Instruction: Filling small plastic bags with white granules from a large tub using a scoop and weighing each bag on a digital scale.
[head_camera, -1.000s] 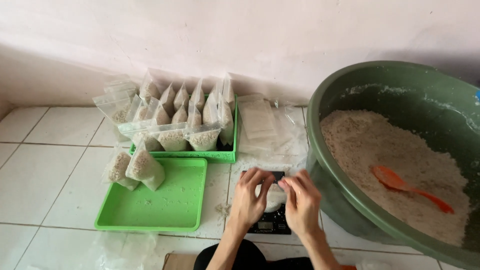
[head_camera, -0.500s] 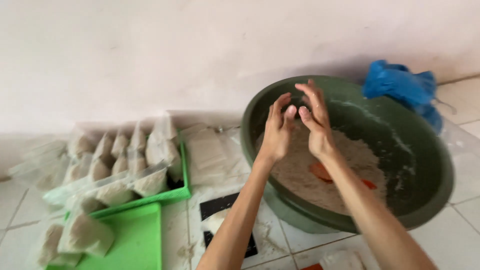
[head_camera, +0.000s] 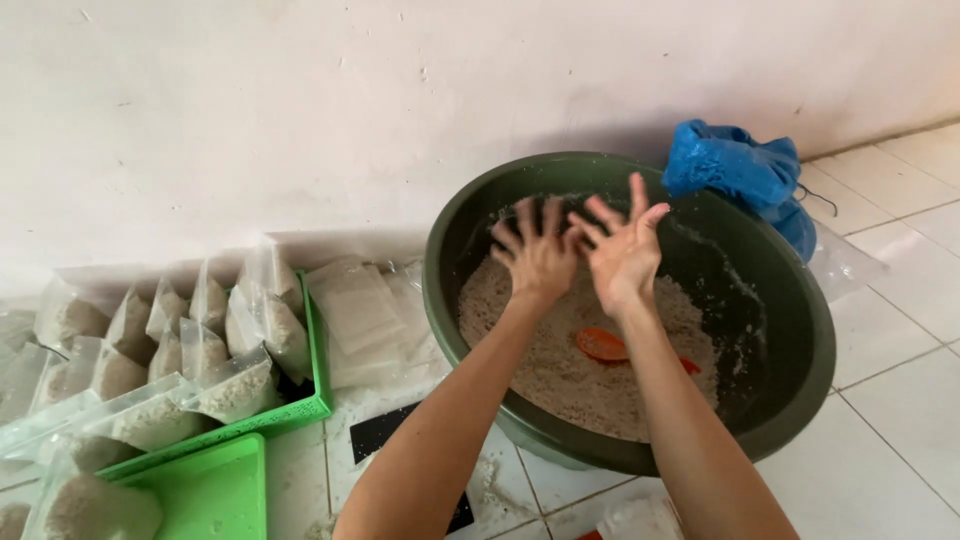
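**Hands brushed together above the green basin**

Both hands are held over the large dark green basin (head_camera: 800, 330), above the pale coarse powder (head_camera: 560, 370) that fills its lower part. The left hand (head_camera: 538, 255) and the right hand (head_camera: 625, 250) are raised side by side, with the fingers spread open and touching at the tips; nothing is gripped in either. An orange scoop (head_camera: 603, 344) is seen lying on the powder, just below the wrists.

It is judged that the palms are being rubbed clean. This is done well when the hands are kept inside the basin's rim, so that the loose grains fall back onto the powder and not on the tiled floor (head_camera: 900, 400), where some spilled powder is already seen near the basin's left edge.

To the left, a green tray (head_camera: 318, 385) is filled with clear plastic bags of powder (head_camera: 240, 385), which are stood upright in rows. A second green tray (head_camera: 215, 495) lies at the lower left corner. Empty clear bags (head_camera: 355, 305) are laid flat between the tray and the basin. A blue bag (head_camera: 740, 170) is rested against the wall behind the basin's right edge.
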